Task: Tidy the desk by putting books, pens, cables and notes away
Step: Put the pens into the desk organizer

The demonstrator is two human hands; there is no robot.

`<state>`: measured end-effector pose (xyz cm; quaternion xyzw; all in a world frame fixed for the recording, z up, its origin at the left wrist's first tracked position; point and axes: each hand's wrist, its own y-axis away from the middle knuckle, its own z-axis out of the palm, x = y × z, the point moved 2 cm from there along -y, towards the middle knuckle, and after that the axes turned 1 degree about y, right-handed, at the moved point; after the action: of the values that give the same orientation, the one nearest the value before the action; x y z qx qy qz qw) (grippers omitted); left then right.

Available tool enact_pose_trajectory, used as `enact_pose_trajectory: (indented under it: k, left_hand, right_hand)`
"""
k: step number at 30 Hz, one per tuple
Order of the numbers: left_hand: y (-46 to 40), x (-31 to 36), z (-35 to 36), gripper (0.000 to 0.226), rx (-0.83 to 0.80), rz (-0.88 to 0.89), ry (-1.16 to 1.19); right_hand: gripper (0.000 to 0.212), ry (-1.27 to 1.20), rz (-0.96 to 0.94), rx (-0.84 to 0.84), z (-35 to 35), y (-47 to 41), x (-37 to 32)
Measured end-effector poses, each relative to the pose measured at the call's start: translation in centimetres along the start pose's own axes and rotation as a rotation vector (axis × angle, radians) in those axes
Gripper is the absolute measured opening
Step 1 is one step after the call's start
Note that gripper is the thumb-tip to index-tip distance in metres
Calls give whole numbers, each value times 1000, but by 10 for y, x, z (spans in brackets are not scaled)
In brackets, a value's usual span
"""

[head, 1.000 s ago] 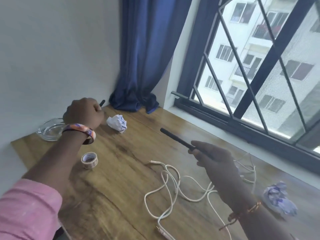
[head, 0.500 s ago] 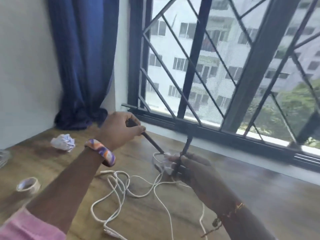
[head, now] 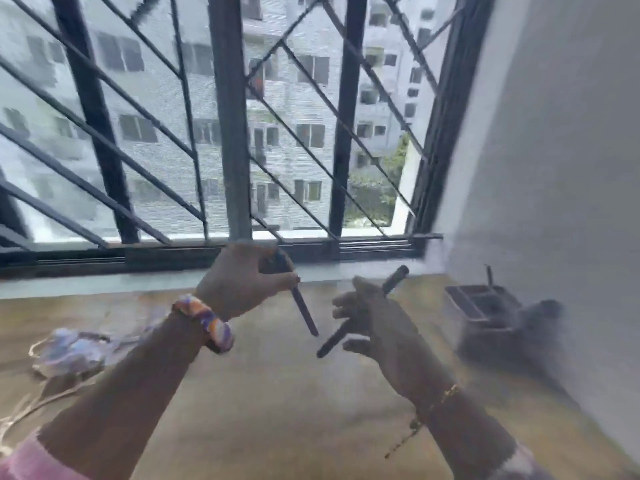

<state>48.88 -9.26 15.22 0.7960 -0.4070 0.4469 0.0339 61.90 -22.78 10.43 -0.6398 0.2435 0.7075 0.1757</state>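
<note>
We hold a dark pen in each hand above the wooden desk (head: 277, 410). The left pen (head: 304, 313) points down and to the right out of our left hand (head: 242, 282), whose thumb and fingers close around its upper end. The right pen (head: 360, 313) lies slanted across our right hand (head: 374, 320), pinched between thumb and forefinger while the other fingers spread loosely. The two lower tips sit near each other without touching. No lettering or brand can be read on either pen; the frame is blurred.

At the far right, against the grey wall (head: 554, 168), stands a dark compartmented organiser (head: 485, 306) with one thin upright item in it. At the left edge lie a crumpled paper (head: 69, 348) and a white cable (head: 20, 417). A barred window (head: 228, 133) runs behind the desk.
</note>
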Motion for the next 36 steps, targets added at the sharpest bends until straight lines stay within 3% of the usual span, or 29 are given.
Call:
enact_pose_trajectory:
  k: [3, 6, 9, 12, 16, 25, 29, 36]
  left_hand:
    - [-22, 36, 67, 28, -111, 34, 88]
    - [-44, 74, 126, 30, -182, 105, 145]
    - [-66, 103, 174, 12, -199, 199, 124]
    - [-84, 122, 215, 19, -148, 236, 139]
    - [-110, 141, 260, 18, -74, 277, 194]
    - [-156, 137, 338, 30, -245, 272, -66]
    - [-157, 127, 343, 47, -240, 261, -102]
    - [-140, 110, 312, 31, -153, 335, -105]
  right_hand:
    - [43, 134, -44, 229, -78, 9, 0]
    - [25, 317, -122, 379, -149, 19, 1]
    - [9, 522, -193, 513, -204, 29, -5]
    - [16, 578, -267, 644, -244, 33, -12]
    - [17, 590, -318, 715, -277, 20, -14]
    - [13, 900, -318, 716, -296, -41, -20]
    - [17, 954, -251, 689, -298, -64, -15]
    - [11, 1059, -245, 749, -299, -77, -14]
